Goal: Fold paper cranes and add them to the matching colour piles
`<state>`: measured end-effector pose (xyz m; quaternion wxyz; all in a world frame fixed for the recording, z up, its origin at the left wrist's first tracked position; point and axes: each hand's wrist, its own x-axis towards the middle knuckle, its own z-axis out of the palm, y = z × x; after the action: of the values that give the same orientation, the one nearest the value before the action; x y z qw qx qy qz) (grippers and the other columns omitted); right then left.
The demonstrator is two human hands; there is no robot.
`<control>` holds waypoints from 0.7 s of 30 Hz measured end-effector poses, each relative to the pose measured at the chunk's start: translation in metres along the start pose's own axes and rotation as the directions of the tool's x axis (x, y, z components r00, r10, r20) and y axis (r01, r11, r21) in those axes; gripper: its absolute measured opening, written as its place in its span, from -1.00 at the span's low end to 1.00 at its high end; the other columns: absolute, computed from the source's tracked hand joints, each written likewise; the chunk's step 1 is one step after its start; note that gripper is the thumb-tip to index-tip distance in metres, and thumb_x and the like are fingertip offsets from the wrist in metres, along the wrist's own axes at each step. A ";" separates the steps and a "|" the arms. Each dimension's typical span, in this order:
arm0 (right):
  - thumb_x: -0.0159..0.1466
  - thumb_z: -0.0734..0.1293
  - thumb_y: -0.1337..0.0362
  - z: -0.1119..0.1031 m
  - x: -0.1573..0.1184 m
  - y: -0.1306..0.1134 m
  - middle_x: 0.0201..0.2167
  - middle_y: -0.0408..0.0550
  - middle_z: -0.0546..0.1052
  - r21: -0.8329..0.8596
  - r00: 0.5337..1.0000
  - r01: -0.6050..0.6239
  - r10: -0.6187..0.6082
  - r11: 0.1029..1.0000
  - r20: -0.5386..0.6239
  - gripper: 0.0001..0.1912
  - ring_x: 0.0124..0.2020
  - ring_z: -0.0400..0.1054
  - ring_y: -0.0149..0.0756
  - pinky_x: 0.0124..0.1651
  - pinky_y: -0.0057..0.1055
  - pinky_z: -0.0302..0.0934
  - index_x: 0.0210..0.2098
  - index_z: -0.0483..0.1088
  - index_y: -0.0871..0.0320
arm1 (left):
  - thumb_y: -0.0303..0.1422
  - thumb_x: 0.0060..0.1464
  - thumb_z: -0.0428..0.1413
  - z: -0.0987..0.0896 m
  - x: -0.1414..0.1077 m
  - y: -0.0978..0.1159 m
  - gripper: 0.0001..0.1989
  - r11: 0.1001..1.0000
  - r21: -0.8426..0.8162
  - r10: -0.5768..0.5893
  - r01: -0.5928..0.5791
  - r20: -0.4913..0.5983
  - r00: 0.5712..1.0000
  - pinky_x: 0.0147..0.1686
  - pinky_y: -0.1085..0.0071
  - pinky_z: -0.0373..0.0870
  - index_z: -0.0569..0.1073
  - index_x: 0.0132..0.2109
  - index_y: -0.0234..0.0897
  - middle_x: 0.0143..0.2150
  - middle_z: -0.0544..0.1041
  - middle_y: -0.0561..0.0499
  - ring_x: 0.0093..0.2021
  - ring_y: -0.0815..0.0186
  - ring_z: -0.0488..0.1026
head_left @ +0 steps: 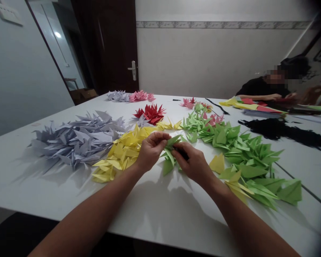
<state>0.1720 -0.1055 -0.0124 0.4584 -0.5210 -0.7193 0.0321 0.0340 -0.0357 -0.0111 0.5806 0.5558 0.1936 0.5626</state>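
Note:
Both hands meet over the middle of the table around a green folded paper piece (173, 140). My left hand (153, 148) pinches its upper left part between thumb and fingers. On the other side, my right hand (189, 159) is closed with curled fingers against the same piece; its fingertips are partly hidden. More green folded paper (168, 166) lies just below the hands. Left of my left hand is a heap of yellow folded pieces (125, 151). A long heap of green folded pieces (235, 150) spreads to the right of my right hand.
A large grey-lilac paper heap (80, 139) covers the table's left. Red pieces (151, 114) and pink pieces (141, 95) sit farther back. Black strands (280, 131) lie at right, near coloured sheets (253, 105). A person in dark clothing (256, 86) sits at the far right.

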 end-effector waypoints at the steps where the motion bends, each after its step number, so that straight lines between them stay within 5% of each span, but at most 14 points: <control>1: 0.24 0.24 0.29 0.000 0.000 0.001 -0.39 -0.04 0.50 -0.010 1.000 0.000 0.000 1.000 0.008 -0.89 -0.40 0.37 -0.31 -0.32 -0.41 0.23 -0.25 0.34 0.16 | -0.48 -0.15 0.22 0.001 -0.001 0.001 -0.88 1.000 0.012 0.007 -0.007 0.006 1.000 -0.19 0.44 0.37 0.48 -0.35 -0.30 -0.35 0.52 0.04 -0.31 0.41 0.43; 11: 0.25 0.21 0.31 0.000 0.001 0.001 -0.45 -0.10 0.48 -0.028 0.997 -0.055 0.056 0.998 0.055 -0.90 -0.47 0.32 -0.35 -0.37 -0.43 0.18 -0.30 0.36 0.13 | -0.49 -0.17 0.23 0.002 -0.001 0.002 -0.88 1.000 -0.002 -0.011 0.011 0.001 1.000 -0.24 0.48 0.36 0.49 -0.38 -0.32 -0.36 0.51 0.03 -0.33 0.42 0.42; 17: 0.21 0.28 0.20 0.002 0.001 0.005 -0.44 -0.10 0.46 0.358 0.974 -0.162 0.207 0.920 -0.091 -0.79 -0.45 0.33 -0.38 -0.40 -0.45 0.22 -0.19 0.32 0.16 | -0.59 -0.14 0.13 -0.002 0.007 0.011 -0.71 0.890 -0.383 -0.311 0.247 -0.113 0.944 -0.44 0.50 0.39 0.40 -0.19 -0.27 -0.38 0.48 0.07 -0.46 0.45 0.42; 21: 0.20 0.29 0.19 0.001 0.000 0.004 -0.43 -0.09 0.47 0.386 0.980 -0.187 0.196 0.903 0.016 -0.79 -0.44 0.34 -0.37 -0.40 -0.45 0.23 -0.21 0.33 0.16 | -0.69 -0.12 0.00 -0.007 0.012 0.017 -0.57 0.788 -0.541 -0.393 0.293 -0.076 0.916 -0.36 0.45 0.44 0.35 -0.08 -0.26 -0.40 0.48 0.06 -0.43 0.42 0.46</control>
<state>0.1744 -0.1030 -0.0154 0.5550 -0.4889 -0.6388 0.2119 0.0244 -0.0263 0.0061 0.7807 0.2792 0.1858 0.5273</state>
